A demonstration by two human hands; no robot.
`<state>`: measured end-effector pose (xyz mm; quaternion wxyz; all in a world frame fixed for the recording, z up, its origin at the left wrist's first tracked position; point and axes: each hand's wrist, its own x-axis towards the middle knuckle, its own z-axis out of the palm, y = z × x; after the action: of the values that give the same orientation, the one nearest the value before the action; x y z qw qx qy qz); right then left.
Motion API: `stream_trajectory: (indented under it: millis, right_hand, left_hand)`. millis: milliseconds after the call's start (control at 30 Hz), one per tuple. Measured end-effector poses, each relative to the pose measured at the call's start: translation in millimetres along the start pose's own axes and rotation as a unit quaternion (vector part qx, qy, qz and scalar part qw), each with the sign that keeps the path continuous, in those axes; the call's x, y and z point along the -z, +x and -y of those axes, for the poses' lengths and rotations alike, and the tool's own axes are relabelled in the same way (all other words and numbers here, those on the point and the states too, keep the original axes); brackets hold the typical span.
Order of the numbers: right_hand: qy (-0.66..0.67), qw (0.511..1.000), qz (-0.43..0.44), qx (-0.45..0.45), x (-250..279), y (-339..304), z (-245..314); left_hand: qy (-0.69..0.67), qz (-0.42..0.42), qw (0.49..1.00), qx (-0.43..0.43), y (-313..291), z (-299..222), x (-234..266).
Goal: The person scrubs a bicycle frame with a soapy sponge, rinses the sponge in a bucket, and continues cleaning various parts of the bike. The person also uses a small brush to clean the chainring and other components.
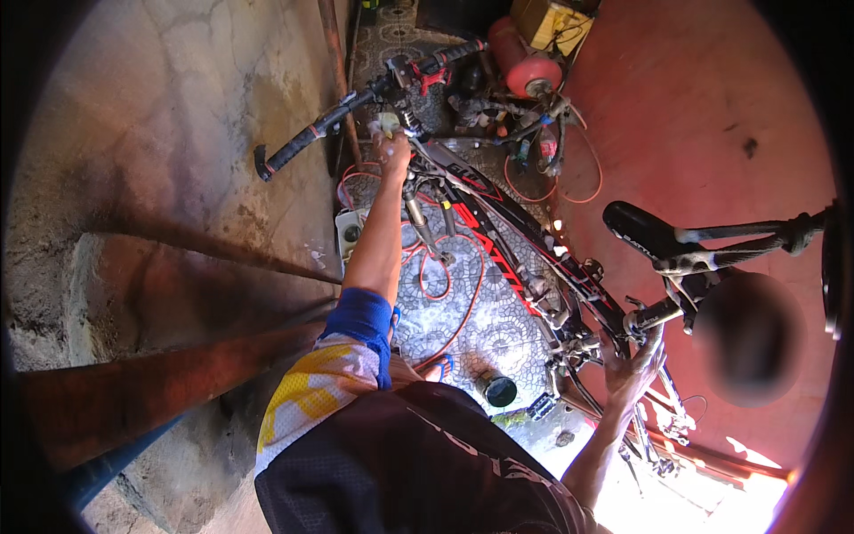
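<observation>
A black bicycle frame [487, 242] with red markings and no wheels visible slants across the middle of the head view. Its handlebar [334, 117] points up and left, and its black saddle [640, 231] is at the right. Beside the front end, just below the handlebar, my left hand [392, 153] is closed on a pale yellowish, sponge-like thing [386, 123], with whitish foam on the skin. My right hand [633, 367] grips the rear of the frame beneath the seat post [658, 316]; part of its fingers is hidden behind the tubes.
An orange hose [481, 278] loops over the patterned floor. A dark cup-like container [495, 389] stands near my feet. Behind the bicycle are a red tank [525, 62] and a yellow box [544, 27]. A rusty beam [178, 383] and a rough wall [178, 116] bound the left; a red wall [694, 116], the right.
</observation>
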<state>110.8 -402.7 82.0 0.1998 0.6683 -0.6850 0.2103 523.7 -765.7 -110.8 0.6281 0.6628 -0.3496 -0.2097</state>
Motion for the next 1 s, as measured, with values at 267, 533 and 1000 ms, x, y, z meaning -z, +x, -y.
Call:
stream_trajectory:
  millis: [267,533,1000]
  right_hand:
    - [-0.060,0.997,0.012,-0.036,4.3,2.9,5.6]
    - [-0.103,0.994,0.016,-0.032,11.5,-0.1,11.6]
    - [-0.056,0.998,0.003,-0.022,4.9,3.7,8.5]
  left_hand:
    - [0.106,0.239,0.962,-0.076,20.7,101.0,-0.2]
    - [0.341,0.372,0.851,-0.147,17.4,111.3,-10.8]
    - [0.053,0.157,0.977,-0.134,-100.2,65.9,22.6]
